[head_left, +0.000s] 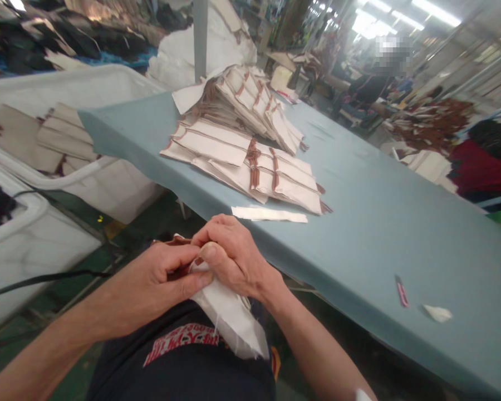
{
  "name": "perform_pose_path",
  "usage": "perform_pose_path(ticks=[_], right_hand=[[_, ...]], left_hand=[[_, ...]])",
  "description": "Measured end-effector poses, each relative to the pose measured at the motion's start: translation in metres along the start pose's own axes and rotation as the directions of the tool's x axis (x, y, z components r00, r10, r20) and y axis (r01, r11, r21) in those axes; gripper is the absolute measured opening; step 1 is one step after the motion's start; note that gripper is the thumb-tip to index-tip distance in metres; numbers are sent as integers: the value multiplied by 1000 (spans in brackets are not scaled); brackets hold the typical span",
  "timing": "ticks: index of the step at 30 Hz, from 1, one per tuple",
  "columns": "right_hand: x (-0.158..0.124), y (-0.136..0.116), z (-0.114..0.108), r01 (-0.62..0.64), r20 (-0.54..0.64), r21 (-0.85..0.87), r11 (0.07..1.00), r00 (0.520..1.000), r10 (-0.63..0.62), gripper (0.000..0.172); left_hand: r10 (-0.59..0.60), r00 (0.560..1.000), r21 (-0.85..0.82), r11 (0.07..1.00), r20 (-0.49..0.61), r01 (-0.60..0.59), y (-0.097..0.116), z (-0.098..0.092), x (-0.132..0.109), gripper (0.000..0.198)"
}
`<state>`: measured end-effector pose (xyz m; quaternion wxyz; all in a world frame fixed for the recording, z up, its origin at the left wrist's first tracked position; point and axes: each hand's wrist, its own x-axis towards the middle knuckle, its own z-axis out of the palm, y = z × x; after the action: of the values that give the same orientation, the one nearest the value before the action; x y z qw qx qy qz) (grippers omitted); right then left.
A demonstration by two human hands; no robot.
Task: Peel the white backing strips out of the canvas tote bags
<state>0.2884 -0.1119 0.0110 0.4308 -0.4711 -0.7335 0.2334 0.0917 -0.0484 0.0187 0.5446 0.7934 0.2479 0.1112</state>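
Observation:
My left hand [162, 275] and my right hand [234, 253] meet in front of my chest, both closed on a cream fabric piece with brown trim [229, 314]. The fabric hangs down from my fingers over my dark shirt. The brown trim end pokes out above my left fingers. Just beyond my hands lies the near edge of a blue-grey table [379, 234]. A pile of similar cream pieces with brown straps [250, 161] lies on it, with a taller stack [250, 100] behind. A loose cream strip [269, 214] lies closest to my hands.
White bins [67, 189] with more cream pieces stand on the left. A small red-black label [402, 291] and a white scrap [438, 313] lie at the table's right. Another person [371, 83] sits far back. Dark and red fabric heaps sit at the right.

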Motion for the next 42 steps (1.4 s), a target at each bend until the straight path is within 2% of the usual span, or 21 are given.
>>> perform_pose_path(ticks=[4, 10, 14, 16, 20, 22, 25, 27, 32, 37, 42], right_hand=[[1, 9, -10, 14, 118, -55, 998, 993, -8, 65], [1, 3, -17, -63, 285, -62, 996, 955, 79, 68], [0, 0, -19, -144, 326, -29, 989, 934, 145, 66], [0, -1, -21, -180, 341, 42, 983, 927, 156, 64], [-1, -3, -25, -252, 347, 166, 953, 920, 183, 62], [-2, -4, -26, -255, 339, 190, 948, 923, 180, 60], [-2, -3, -24, -244, 345, 190, 951, 924, 168, 58], [-1, -1, -24, -237, 349, 173, 956, 923, 165, 58], [0, 1, -27, -209, 305, 123, 970, 938, 164, 59], [-7, 5, -24, -202, 280, 61, 977, 943, 178, 59], [-10, 14, -18, -232, 286, 129, 964, 940, 187, 59]], left_hand=[[-42, 999, 36, 998, 16, 42, -6, -4, -2, 46], [64, 989, 12, 998, 131, -66, -8, -14, -5, 48], [48, 990, 32, 998, 130, -53, -9, -15, -5, 48], [52, 993, 23, 998, 110, -55, -8, -15, -4, 47], [31, 995, -63, 998, 100, -25, -9, -16, 0, 46], [-19, 980, -166, 985, 197, 53, -12, -18, 3, 42], [-58, 920, -294, 938, 388, 184, -15, -19, 9, 37], [-54, 894, -342, 912, 444, 225, -13, -18, 13, 38], [-116, 903, -399, 868, 414, 294, -7, -3, 17, 40], [-197, 908, -443, 821, 371, 359, -15, 15, 13, 31], [-178, 892, -448, 813, 416, 372, -18, 15, 11, 28]])
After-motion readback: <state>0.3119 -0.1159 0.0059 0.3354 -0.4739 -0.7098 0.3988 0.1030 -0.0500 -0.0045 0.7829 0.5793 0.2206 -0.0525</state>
